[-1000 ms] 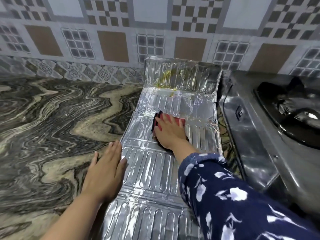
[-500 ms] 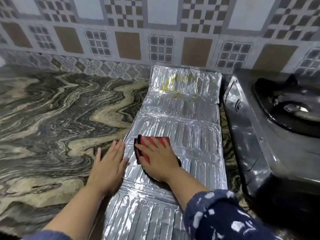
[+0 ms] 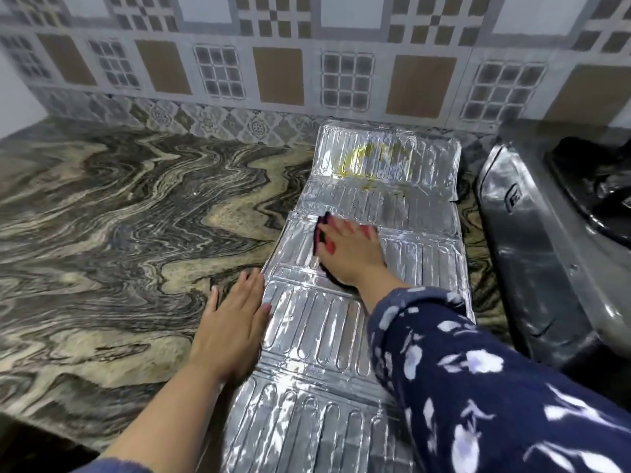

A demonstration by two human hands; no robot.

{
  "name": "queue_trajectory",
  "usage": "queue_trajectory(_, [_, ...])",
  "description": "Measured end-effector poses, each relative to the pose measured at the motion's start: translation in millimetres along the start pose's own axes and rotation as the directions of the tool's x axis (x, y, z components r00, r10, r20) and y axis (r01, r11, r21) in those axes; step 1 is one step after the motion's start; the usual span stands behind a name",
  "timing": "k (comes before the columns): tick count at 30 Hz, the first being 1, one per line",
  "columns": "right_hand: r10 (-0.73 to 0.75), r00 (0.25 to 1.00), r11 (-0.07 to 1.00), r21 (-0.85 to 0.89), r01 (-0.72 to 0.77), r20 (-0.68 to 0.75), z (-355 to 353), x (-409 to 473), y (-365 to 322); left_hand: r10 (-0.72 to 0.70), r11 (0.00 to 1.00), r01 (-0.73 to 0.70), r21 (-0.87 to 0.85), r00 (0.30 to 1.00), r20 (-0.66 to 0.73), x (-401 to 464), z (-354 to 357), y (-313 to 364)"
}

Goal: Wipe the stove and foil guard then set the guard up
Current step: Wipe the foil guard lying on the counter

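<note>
Head view: foil guard (image 3: 341,336) lies flat on the marbled worktop (image 3: 119,216), unfolded in ribbed panels running from near the person to the tiled wall (image 3: 307,63). Right hand (image 3: 351,254) is pressed palm-down w/ fingers spread on a red-and-black cloth (image 3: 322,235), flat on the cloth rather than curled round it; cloth sits on a middle panel, mostly hidden under the hand. Right arm wears a navy sleeve (image 3: 478,387) w/ white floral print, crossing the guard's near-right part. Left hand (image 3: 235,326) lies open and flat, fingers together, half on the worktop and half on the guard's left edge, just left of & nearer the person than the right hand. Beyond the right hand, on the far panel by the wall, a yellowish stain (image 3: 362,162) shows. Stove (image 3: 532,233), steel body w/ dark burner area, stands right of the right hand, beside the guard's right edge; whether they touch can't be told.
</note>
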State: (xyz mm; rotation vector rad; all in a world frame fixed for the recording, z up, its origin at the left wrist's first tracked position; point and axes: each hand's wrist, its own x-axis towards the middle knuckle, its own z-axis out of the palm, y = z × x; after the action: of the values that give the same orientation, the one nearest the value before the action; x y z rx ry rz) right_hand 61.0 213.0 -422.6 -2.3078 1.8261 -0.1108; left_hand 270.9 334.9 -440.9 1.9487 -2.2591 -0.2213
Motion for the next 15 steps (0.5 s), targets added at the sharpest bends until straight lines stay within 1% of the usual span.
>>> queue_trajectory(4, [0.117,0.993,0.993,-0.025,-0.117,-0.018,2,-29,26,0.002,1.000,-0.002,0.012,1.000,-0.005,1,2,-1])
queue_trajectory(8, [0.188,0.982,0.982,-0.015,-0.188,-0.026,6,-66,17,-0.002,1.000,0.002,0.006,1.000,0.004,2,3,-2])
queue_trajectory(10, [0.185,0.982,0.983,-0.003,-0.186,-0.027,8,-86,6,0.006,1.000,-0.006,0.013,1.000,0.006,2,3,-2])
queue_trajectory(15, [0.127,0.992,0.991,0.043,-0.127,-0.003,15,-115,-29,0.013,0.999,-0.014,0.037,1.000,0.020,-2,4,-6])
